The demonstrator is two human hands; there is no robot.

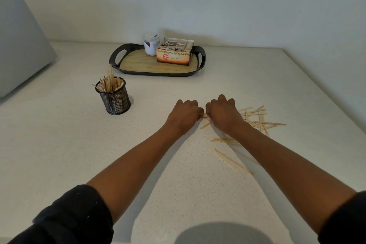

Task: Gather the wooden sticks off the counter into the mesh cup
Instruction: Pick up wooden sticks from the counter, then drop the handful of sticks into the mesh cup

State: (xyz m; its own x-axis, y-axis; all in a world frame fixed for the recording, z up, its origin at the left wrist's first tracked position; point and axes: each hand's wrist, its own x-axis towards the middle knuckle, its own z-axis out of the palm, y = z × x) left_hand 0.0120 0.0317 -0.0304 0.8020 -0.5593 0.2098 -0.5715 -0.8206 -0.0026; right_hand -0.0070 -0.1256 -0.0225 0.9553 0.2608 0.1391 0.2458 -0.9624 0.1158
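Observation:
A black mesh cup (115, 98) stands on the pale counter at centre left, with several wooden sticks upright in it. Loose wooden sticks (257, 118) lie scattered on the counter to the right, and a few more sticks (229, 160) lie nearer to me beside my right forearm. My left hand (184, 115) and my right hand (222, 113) are side by side, knuckles up, fingers curled down on the counter. A small bundle of sticks shows between the two hands, and one stick end pokes out under my right hand. Most of that bundle is hidden.
A black-rimmed tray (116, 56) with a wooden base sits at the back, holding a white jar (151, 43) and an open box of tea bags (175, 52). A grey slanted object (19, 45) fills the far left. The counter's right edge runs diagonally.

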